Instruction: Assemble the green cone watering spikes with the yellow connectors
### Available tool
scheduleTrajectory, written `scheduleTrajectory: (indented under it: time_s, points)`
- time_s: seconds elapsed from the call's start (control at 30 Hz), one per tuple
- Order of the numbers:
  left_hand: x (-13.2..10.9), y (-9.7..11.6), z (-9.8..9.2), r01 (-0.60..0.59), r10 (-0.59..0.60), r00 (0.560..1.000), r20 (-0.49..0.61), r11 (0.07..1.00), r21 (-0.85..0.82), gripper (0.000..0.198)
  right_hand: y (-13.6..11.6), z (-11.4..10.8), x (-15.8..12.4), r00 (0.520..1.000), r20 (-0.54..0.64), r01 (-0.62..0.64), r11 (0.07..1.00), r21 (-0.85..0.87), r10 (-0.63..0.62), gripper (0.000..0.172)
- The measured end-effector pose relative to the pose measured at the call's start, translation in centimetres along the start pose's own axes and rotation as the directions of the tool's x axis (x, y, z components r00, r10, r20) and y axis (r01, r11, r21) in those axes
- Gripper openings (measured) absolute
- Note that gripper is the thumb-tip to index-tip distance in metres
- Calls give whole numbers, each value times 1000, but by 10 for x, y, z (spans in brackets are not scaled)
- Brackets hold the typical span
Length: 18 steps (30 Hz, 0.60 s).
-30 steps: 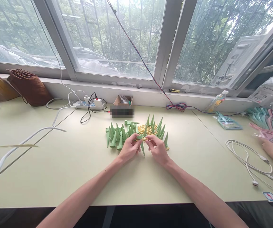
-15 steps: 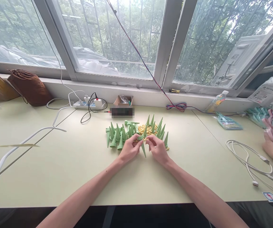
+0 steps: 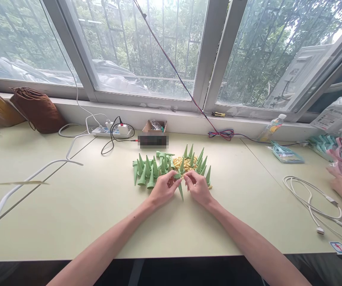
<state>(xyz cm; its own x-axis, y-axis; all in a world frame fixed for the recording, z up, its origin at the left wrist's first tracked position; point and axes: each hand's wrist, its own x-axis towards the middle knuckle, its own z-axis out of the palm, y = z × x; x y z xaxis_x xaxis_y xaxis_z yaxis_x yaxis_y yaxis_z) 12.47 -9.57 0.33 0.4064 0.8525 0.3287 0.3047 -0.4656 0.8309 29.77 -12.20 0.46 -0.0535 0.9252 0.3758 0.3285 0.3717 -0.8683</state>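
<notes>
Shifted slightly down and right in the head view, the cone (image 3: 180,192) sits at frame centre, tip downward, cap (image 3: 177,175) pinched by the left hand (image 3: 162,188). Just right of it, the right hand (image 3: 199,186) is nearly closed; whether on anything, I cannot tell.

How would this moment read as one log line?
left hand: holds green spike; right hand: pinched close beside it, contents unclear; yellow pieces: heaped beyond

Bright daylight from the windows (image 3: 141,47), soft faint shadows on the table (image 3: 173,230), wide-angle distortion toward the edges.
</notes>
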Motion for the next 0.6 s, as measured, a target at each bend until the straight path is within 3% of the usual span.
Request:
scheduleTrajectory:
  time_s: [0.3,0.6]
  points:
    - [-1,3,-1,-6,6,1000,16,1000,29,25,2,0,0,1000,21,-2,999,-40,3,25]
    - [0,10,1,-7,10,999,-37,995,99,19,-3,1,0,1000,27,-9,999,-31,10,26]
